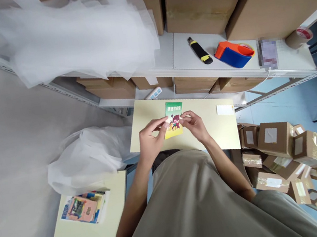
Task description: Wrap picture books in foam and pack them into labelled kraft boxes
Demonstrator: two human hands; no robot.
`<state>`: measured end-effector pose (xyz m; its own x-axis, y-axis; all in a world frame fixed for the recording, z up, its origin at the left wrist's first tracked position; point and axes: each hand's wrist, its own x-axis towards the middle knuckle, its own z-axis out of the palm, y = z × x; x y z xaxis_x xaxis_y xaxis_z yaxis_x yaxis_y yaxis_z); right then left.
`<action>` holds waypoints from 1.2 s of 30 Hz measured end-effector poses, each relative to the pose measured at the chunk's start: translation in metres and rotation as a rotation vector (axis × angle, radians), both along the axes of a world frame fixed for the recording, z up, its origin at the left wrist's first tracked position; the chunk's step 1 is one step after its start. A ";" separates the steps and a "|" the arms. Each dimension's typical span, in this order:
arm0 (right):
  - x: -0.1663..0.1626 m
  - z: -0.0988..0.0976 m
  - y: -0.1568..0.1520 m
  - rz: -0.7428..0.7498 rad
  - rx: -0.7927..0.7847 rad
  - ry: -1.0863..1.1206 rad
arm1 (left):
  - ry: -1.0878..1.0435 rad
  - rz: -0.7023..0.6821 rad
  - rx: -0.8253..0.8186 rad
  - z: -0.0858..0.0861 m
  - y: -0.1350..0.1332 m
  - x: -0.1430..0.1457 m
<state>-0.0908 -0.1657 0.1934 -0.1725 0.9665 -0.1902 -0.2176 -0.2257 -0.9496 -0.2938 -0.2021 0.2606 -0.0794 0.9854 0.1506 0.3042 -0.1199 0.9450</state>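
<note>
A small green and yellow booklet (174,116) with a cartoon cover is held over a pale yellow table (208,130). My left hand (151,137) pinches its left edge, fingers closed on it. From the other side, my right hand (195,124) grips the right edge with thumb and fingertips. Both hands hold the booklet just above the tabletop, close to my body.
A white slip (225,109) lies on the table's right. The shelf behind carries a utility knife (200,50), a tape dispenser (234,54), a tape roll (299,37) and foam sheets (79,38). Taped cartons (291,157) pile on the right; booklets (85,207) and a plastic bag (89,155) sit left.
</note>
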 end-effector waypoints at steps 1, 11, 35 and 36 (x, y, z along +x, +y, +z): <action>-0.003 -0.005 0.003 -0.004 -0.012 0.024 | 0.036 -0.026 0.042 0.000 -0.001 0.007; -0.007 -0.023 0.003 0.071 -0.094 0.051 | 0.591 -0.192 0.238 -0.022 -0.004 0.049; -0.114 -0.064 0.001 0.434 0.231 -0.190 | -0.992 0.500 -0.580 -0.175 -0.014 -0.051; -0.118 -0.069 0.003 0.444 0.216 -0.189 | -1.015 0.513 -0.587 -0.178 -0.015 -0.057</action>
